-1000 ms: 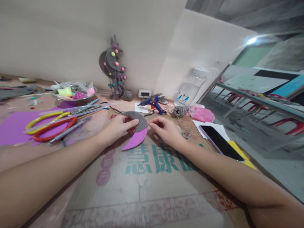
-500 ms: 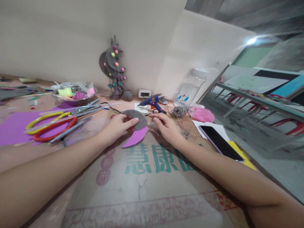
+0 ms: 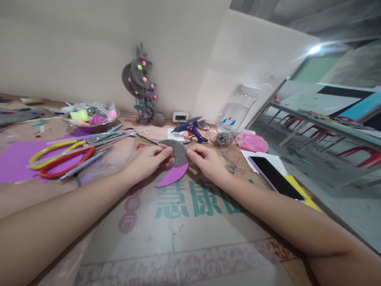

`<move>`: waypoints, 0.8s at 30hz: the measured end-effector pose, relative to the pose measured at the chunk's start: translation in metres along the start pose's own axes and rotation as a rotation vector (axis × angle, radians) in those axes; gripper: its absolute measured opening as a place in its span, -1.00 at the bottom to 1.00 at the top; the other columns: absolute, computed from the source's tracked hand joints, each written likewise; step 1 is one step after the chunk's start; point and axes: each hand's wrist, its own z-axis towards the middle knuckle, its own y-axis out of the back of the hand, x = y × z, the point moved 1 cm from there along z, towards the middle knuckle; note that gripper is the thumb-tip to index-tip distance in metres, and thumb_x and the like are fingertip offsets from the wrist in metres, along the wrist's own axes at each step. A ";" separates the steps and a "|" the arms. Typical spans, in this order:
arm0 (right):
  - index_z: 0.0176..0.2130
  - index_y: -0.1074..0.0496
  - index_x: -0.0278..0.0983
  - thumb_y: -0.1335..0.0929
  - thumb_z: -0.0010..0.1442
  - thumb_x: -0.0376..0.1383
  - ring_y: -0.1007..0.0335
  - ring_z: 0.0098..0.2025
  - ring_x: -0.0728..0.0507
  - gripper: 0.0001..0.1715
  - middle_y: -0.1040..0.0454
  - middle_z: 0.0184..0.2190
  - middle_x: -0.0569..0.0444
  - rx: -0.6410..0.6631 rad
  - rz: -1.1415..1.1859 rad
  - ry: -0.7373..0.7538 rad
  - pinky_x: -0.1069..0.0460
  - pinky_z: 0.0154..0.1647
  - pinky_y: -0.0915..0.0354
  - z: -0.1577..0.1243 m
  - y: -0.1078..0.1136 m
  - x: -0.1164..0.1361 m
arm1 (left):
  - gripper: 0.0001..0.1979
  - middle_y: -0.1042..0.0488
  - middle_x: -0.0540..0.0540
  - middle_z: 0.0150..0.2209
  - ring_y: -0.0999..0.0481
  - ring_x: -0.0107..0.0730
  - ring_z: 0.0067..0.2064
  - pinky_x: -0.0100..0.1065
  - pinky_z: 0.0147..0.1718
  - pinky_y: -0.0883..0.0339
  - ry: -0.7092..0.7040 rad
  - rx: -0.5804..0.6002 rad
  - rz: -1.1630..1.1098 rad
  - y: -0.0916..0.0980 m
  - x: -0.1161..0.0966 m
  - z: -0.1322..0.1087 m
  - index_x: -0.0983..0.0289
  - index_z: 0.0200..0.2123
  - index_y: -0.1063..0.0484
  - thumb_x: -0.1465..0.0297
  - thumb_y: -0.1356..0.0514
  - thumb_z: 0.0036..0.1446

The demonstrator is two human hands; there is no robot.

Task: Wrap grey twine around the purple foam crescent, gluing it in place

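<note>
A purple crescent point(image 3: 173, 176), its upper part wrapped in grey yarn, is held over the cardboard sheet point(image 3: 190, 234). My left hand point(image 3: 153, 159) pinches its inner edge between thumb and fingers. At the outer edge, my right hand point(image 3: 204, 159) is closed, thumb against forefinger; the yarn strand there is too fine to make out clearly. A loose grey yarn ball point(image 3: 225, 138) lies beyond my right hand, with a few loops trailing toward me. Behind the crescent rests a blue glue gun point(image 3: 192, 129).
Left are yellow-handled scissors point(image 3: 53, 153), red-handled scissors point(image 3: 67, 163), purple sheets point(image 3: 18, 159) and a metal bowl point(image 3: 92, 128). A decorated grey moon point(image 3: 138, 75) stands by the wall. Right are a water bottle point(image 3: 236, 111), a pink bag point(image 3: 251, 142) and a phone point(image 3: 275, 178).
My right hand has come in to the crescent's outer edge, its fingers now closed together. The crescent has turned slightly and shifted a little to the right.
</note>
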 end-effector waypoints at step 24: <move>-0.45 -0.39 -0.29 -0.31 0.14 -0.13 -0.25 -0.43 -0.02 -0.71 -0.36 -0.49 0.13 0.027 0.028 -0.048 0.06 -0.35 -0.20 -0.002 -0.001 -0.002 | -0.71 -0.40 0.01 -0.59 -0.31 -0.46 -0.57 -0.45 -0.61 -0.10 0.042 -0.008 0.213 0.000 -0.002 -0.004 0.29 -0.54 -0.42 0.17 -0.20 -0.01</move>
